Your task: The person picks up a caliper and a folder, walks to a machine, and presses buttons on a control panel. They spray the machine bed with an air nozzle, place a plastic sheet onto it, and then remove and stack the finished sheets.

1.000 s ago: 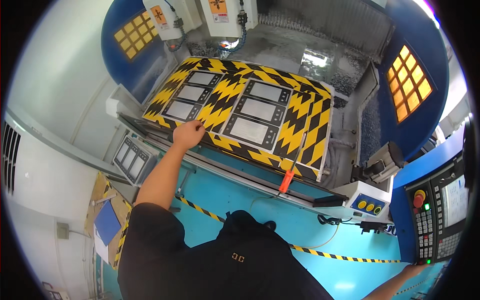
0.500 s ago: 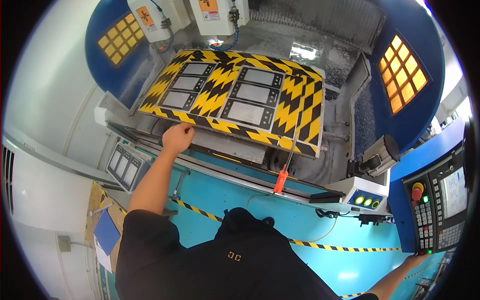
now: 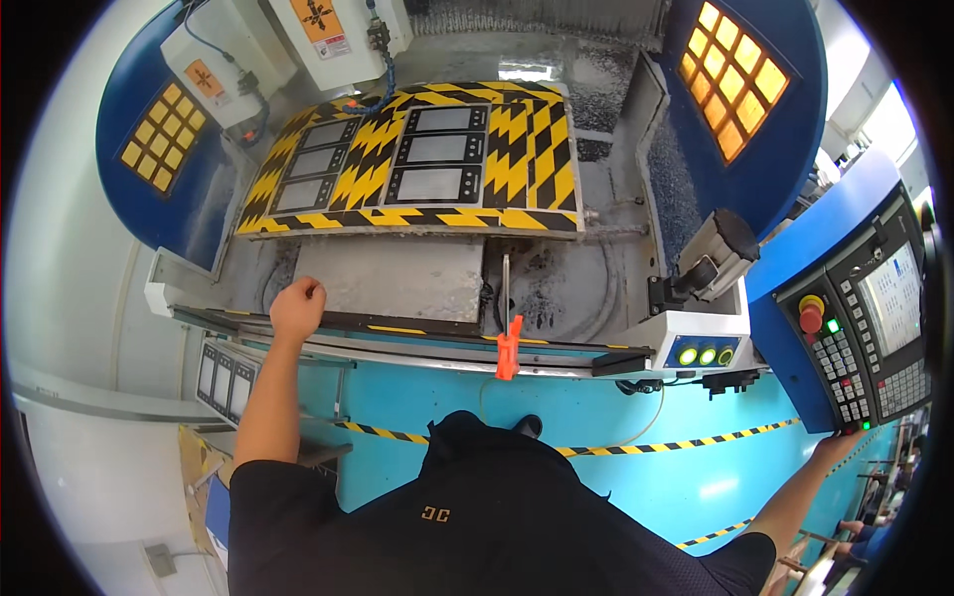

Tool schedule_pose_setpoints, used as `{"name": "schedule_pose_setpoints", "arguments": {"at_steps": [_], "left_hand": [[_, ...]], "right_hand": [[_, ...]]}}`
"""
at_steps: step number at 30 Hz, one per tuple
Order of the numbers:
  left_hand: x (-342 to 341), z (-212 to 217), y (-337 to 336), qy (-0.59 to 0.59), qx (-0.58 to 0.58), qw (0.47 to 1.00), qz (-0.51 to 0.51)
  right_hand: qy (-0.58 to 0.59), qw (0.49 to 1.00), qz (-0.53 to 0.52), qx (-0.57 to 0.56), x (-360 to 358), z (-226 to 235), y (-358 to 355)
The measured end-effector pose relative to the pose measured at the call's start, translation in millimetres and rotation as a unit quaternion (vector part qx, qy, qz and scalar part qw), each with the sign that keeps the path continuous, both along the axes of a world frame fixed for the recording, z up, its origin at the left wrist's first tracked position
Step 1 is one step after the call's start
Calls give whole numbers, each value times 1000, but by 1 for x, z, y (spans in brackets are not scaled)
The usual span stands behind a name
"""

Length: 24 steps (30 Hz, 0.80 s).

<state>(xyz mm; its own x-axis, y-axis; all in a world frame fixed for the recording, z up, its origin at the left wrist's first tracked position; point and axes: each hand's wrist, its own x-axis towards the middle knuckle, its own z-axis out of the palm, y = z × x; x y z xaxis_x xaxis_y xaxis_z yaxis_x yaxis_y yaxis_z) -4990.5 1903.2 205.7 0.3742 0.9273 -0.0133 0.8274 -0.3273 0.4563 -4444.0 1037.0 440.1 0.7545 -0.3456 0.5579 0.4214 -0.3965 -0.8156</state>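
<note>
My left hand (image 3: pixel 298 309) is curled into a loose fist over the machine's front rail, beside a bare metal cover (image 3: pixel 397 280); nothing shows in it. My right hand (image 3: pixel 838 447) reaches to the lower edge of the control panel (image 3: pixel 857 343), its fingers hidden underneath. Beyond my left hand lies the machine bed (image 3: pixel 527 149), covered in yellow-and-black striped tape. Several black-framed rectangular plates with pale centres, such as this front plate (image 3: pixel 430 186), sit on it in two columns. An orange-handled air gun (image 3: pixel 508 350) hangs at the front rail.
Two white spindle heads (image 3: pixel 333 40) with blue coolant hoses hang over the bed's far left. Blue side doors with yellow windows (image 3: pixel 733 79) flank it. A red emergency-stop button (image 3: pixel 812 316) and lit green buttons (image 3: pixel 708 355) are at right. More framed plates (image 3: pixel 225 382) stand lower left.
The striped bed has slid back from the front rail, uncovering more of the metal cover. My view has turned right. My left hand stays near the rail, the right at the panel.
</note>
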Motion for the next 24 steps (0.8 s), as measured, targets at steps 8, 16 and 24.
{"name": "schedule_pose_setpoints", "arguments": {"at_steps": [8,16,24], "left_hand": [[-36,-7,-52,-7,17,1000,7],[-59,-12,-106,-9,39,999,26],[-71,-13,-168,-94,81,992,5]], "right_hand": [[17,1000,-17,9,-21,-17,-56],[18,989,-7,145,-37,-137,-113],[566,630,215,-487,-224,-476,-35]]}}
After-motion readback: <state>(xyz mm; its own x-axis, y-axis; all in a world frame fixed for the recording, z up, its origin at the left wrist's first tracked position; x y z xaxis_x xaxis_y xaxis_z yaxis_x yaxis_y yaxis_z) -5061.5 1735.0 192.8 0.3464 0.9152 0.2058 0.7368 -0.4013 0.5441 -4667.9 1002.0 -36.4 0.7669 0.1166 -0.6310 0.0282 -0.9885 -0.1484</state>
